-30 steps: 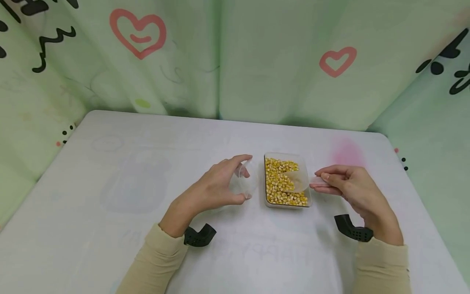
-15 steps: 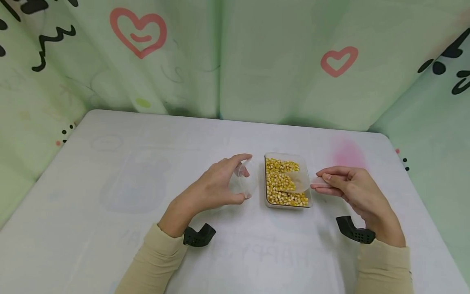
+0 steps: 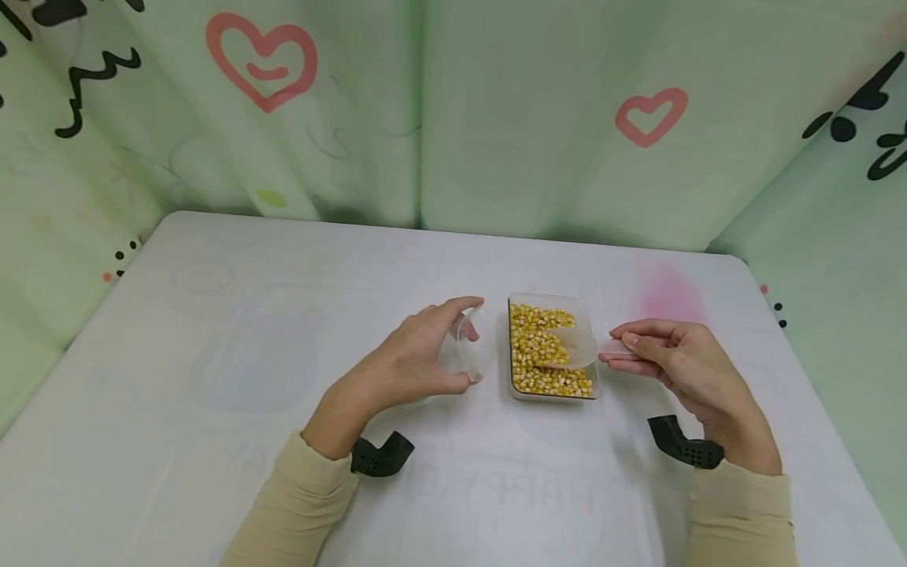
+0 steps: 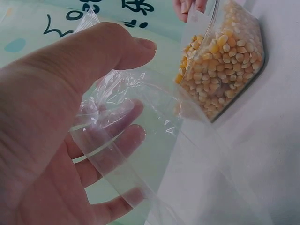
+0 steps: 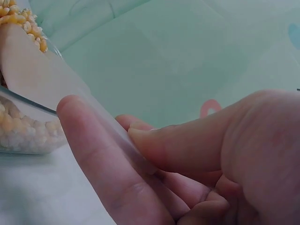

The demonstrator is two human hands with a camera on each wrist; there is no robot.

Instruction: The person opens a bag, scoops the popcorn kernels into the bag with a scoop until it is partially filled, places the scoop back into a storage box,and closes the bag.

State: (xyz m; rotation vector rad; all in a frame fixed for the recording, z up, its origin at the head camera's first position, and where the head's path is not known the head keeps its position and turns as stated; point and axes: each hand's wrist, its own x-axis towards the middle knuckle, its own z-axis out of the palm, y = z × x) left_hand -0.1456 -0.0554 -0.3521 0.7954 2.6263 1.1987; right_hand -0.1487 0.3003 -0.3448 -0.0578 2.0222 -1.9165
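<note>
Holding: left hand (image 3: 411, 358), fingers curved round clear bag (image 4: 115, 91); right hand (image 3: 669, 352), fingers pinching loaded scoop (image 3: 581, 347) across rim of corn tub (image 3: 553, 398), nearer right than left edge of desk (image 3: 453, 504); likely fault: kernels (image 3: 536, 318) spilling if scoop tilts or bag sags.

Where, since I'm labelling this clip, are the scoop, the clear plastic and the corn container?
Scoop (image 3: 579, 347): head view, bare part of blade.
Clear plastic (image 4: 114, 93): left wrist view, crumpled part.
Corn container (image 4: 229, 68): left wrist view, side wall.

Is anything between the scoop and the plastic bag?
Only the left rim of the corn container lies between the scoop and the plastic bag; whether the scoop clears it, I can't tell.
</note>
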